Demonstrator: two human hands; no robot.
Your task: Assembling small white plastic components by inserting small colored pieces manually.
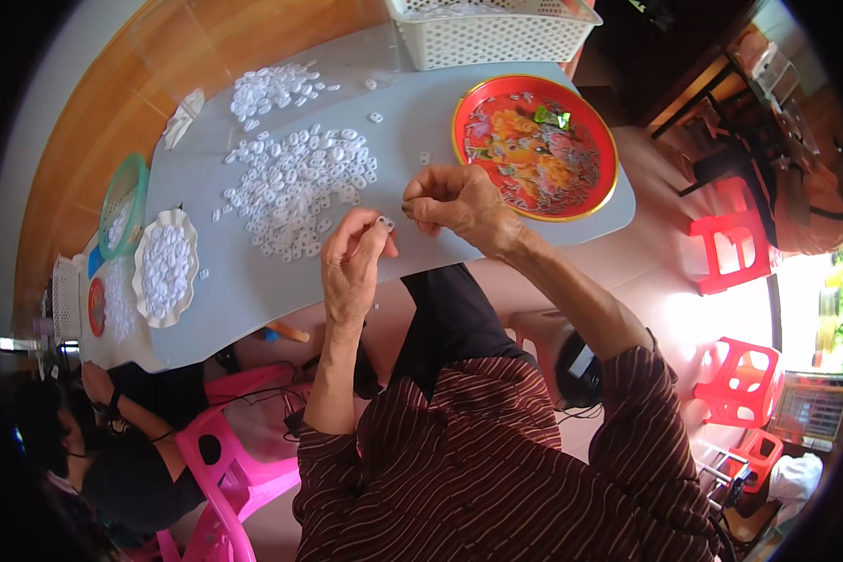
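My left hand (351, 262) pinches a small white plastic piece (384, 223) between thumb and fingertips, just above the near edge of the grey table (412, 122). My right hand (454, 201) is curled close beside it, fingers bent toward the same piece; whether it grips something thin I cannot tell. A spread pile of small white pieces (295, 183) lies on the table just beyond my left hand. A second, smaller pile (267, 89) sits farther back.
A red round tray (534, 145) with a flower pattern and thin metal bits lies beside my right hand. A white lattice basket (492, 33) stands behind. A white scalloped dish (166, 267) and green bowl (122, 206) hold pieces at left. Another person (112, 450) sits on a pink chair (229, 478). Red stools (731, 248) stand at right.
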